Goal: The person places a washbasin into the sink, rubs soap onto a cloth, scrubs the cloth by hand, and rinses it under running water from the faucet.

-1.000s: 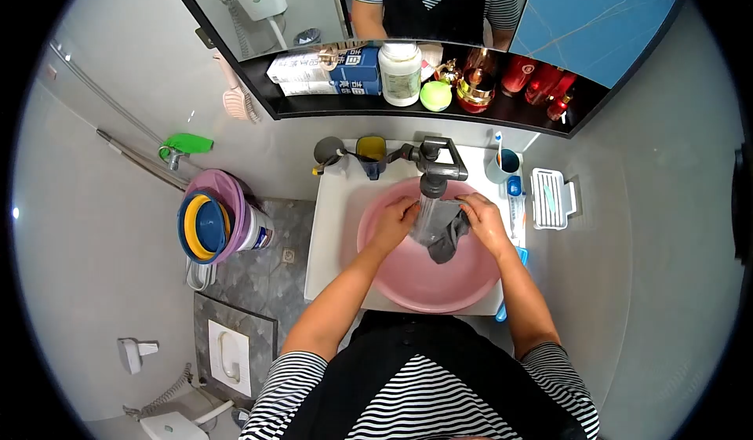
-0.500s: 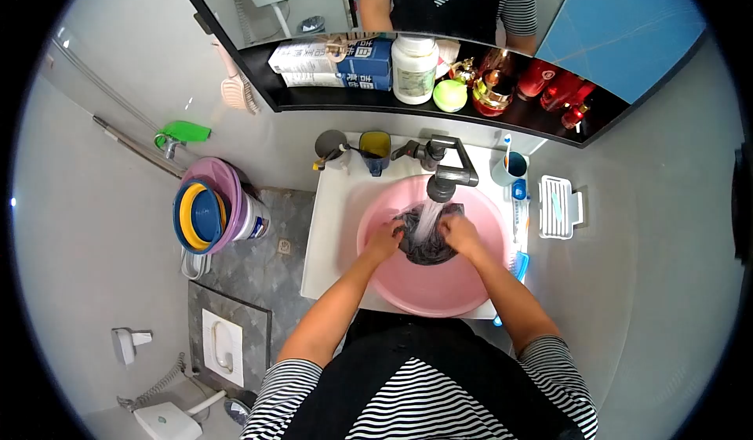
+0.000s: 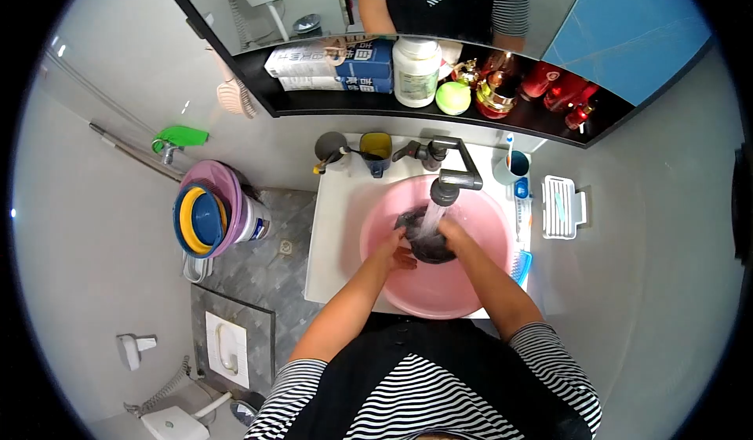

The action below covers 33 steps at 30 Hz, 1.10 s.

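A dark grey, wet cloth [image 3: 430, 250] lies bunched in a pink basin [image 3: 427, 292]. Water pours onto it from the black faucet [image 3: 445, 192] right above. At the cloth's left edge is my left hand [image 3: 398, 253], its fingers stretched out and apart against it. My right hand [image 3: 452, 234] has its fingers closed at the cloth's right side; the fingertips are partly hidden by the cloth and the stream. What kind of garment or fabric the cloth is cannot be made out.
The basin sits in a white sink counter [image 3: 329, 271]. Behind it stand a dark blue cup [image 3: 376, 154] and a toothbrush cup [image 3: 511, 168]. A blue brush [image 3: 521, 267] lies at the right edge. Overhead runs a black shelf [image 3: 345, 104] with bottles and boxes.
My left hand has moved lower along the cloth and its fingers have spread. My right hand has shifted slightly down and left. The cloth is drawn into a more compact bunch.
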Each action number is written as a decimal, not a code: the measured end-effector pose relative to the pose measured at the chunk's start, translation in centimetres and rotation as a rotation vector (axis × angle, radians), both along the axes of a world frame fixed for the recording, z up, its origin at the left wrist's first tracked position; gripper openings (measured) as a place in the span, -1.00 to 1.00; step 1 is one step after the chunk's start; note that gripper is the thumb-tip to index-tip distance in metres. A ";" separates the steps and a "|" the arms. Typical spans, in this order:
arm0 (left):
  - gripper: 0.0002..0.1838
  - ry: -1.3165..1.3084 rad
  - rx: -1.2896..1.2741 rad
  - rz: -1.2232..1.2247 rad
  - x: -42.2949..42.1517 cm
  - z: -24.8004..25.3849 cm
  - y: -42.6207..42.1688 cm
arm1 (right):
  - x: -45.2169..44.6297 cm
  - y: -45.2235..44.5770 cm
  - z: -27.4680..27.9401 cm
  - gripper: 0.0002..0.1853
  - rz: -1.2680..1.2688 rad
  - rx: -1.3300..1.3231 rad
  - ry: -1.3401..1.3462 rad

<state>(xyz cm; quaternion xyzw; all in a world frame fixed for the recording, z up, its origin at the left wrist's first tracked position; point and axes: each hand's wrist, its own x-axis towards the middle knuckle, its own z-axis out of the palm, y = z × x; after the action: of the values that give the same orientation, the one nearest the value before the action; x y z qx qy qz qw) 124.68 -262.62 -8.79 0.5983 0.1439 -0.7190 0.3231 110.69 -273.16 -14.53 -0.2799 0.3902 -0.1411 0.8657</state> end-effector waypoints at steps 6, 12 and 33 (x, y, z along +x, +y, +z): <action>-0.54 0.687 -0.845 0.275 -1.5 -7.6 -2.0 | 4.8 7.9 12.3 -0.71 0.061 -1.196 0.401; -0.67 -0.017 -0.514 0.363 -1.5 -4.2 -2.2 | 0.2 -0.6 0.4 -0.66 0.016 -1.461 1.060; -0.61 0.101 -0.566 0.459 -4.5 -4.5 -1.9 | 4.1 5.0 7.5 -0.67 0.168 -1.218 1.025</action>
<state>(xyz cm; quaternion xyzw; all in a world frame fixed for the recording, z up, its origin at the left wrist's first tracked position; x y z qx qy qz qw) 120.23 -264.47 -13.29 0.4012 0.0858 -0.6678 0.6211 114.82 -268.21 -7.07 -0.7619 0.5714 -0.1174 0.2815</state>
